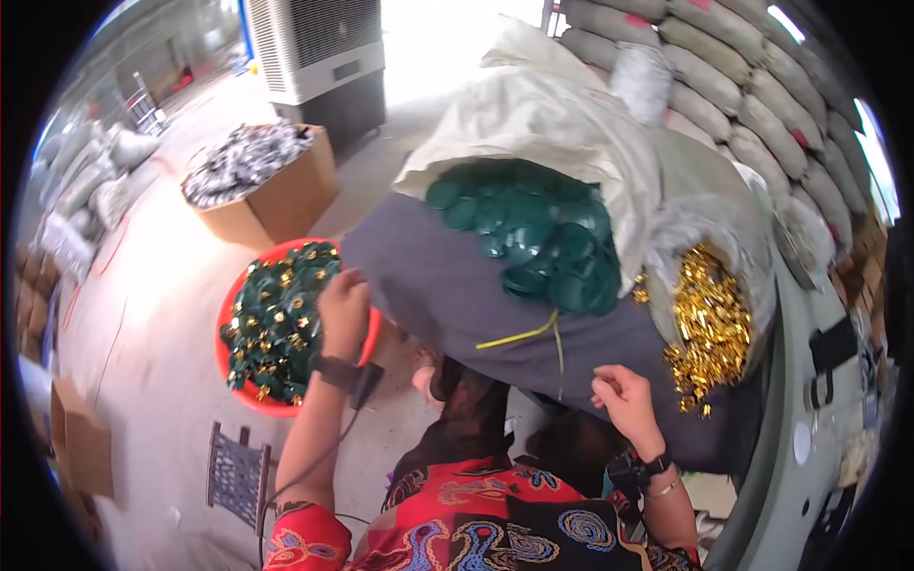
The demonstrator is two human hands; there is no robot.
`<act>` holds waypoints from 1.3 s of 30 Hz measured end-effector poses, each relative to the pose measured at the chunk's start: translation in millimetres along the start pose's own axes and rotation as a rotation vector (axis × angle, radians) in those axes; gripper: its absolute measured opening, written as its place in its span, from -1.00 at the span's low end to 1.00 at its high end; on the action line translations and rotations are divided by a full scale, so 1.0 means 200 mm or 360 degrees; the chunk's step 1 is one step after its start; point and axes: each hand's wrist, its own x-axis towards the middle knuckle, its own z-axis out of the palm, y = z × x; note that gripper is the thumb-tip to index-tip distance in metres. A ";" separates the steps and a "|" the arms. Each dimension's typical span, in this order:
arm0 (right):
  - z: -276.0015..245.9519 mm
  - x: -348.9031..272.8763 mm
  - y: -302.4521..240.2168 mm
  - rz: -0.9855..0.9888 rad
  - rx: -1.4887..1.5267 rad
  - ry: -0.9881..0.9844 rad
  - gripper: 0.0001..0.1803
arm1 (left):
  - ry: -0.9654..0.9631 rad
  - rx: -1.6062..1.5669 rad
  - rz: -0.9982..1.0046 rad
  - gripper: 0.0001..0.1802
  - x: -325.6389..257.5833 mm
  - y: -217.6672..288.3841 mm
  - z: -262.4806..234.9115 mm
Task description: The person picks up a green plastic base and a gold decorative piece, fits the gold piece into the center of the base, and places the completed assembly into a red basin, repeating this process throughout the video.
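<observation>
Beyond the red tub point(271, 408) stand a cardboard box point(290, 203) and air cooler point(328, 48).

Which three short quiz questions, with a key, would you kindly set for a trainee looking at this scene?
1. Which of the person's hands is nearer the red tub?
2. True or false: the discs at the mouth of the white sack are green.
3. The heap of gold pieces on the right lies at the mouth of: A, a cardboard box; B, a plastic bag; C, a metal tray.

Key: 1, the left hand; 2, true; 3, B.
</observation>
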 end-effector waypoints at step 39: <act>-0.41 0.09 0.06 -0.0124 -0.0600 0.0421 -0.69 | -0.0630 -0.0059 0.0437 -0.90 -0.54 0.64 0.69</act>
